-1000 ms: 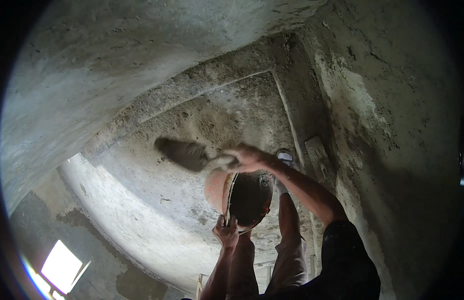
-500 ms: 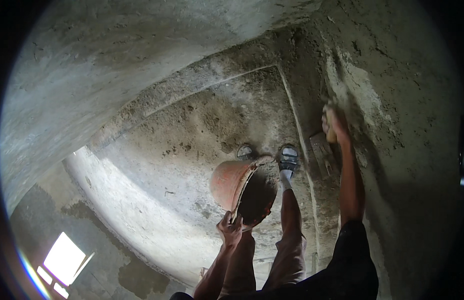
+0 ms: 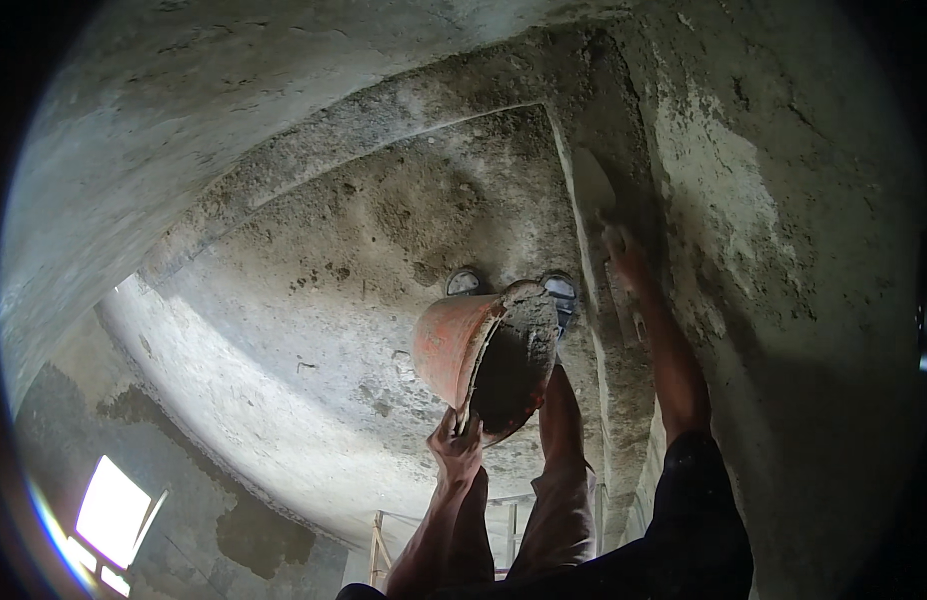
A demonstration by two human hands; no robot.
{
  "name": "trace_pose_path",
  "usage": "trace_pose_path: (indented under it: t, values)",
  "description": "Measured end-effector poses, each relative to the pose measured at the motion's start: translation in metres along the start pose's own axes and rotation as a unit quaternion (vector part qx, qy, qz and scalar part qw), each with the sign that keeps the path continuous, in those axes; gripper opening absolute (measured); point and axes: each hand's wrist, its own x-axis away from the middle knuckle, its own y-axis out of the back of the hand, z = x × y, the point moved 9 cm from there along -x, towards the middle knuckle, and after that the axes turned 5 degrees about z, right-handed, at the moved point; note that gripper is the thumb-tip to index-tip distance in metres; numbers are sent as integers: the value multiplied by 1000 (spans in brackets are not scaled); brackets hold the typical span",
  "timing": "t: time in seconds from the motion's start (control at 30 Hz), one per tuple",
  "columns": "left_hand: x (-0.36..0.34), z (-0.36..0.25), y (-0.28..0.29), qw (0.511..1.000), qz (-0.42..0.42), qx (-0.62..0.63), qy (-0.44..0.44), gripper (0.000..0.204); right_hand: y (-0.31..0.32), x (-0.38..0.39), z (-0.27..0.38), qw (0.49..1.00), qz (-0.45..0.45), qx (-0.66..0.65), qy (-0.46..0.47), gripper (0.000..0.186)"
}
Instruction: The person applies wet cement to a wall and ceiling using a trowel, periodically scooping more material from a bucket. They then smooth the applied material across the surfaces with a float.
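Note:
My left hand (image 3: 456, 442) grips the near rim of a worn orange-red bucket (image 3: 452, 340), which is tilted on its side with its mouth to the right. Grey mortar (image 3: 529, 315) clings inside the rim, and the deep inside is dark. Over the ledge along the right wall, my right hand (image 3: 627, 257) is closed on a trowel, its handle mostly hidden by the fingers. The pale pointed trowel blade (image 3: 592, 183) reaches away from me, close to the ledge's edge.
Both my feet, in sandals (image 3: 559, 290), stand on the rough, crumb-strewn floor just beyond the bucket. A raised ledge (image 3: 614, 330) runs along the rough right wall (image 3: 724, 180) and turns the far corner. A bright window opening (image 3: 114, 510) shows at lower left.
My right hand has moved left, off the wall side and over the ledge, and the trowel blade now shows beyond it. The view has shifted slightly; my left hand still holds the bucket.

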Motion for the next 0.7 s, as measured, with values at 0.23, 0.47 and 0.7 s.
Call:
trace_pose_path:
  t: [0.23,0.47,0.7]
  values:
    - [-22,-1,0,998,-15,-17,65,22,3,-135,34,981,87,-136,-105,80]
    - [-37,-15,-7,996,-2,-78,44,22,9,-150,44,961,122,-200,-144,84]
    - [-36,-16,-5,997,-10,-39,68,25,81,-188,50,959,20,-223,-172,59]
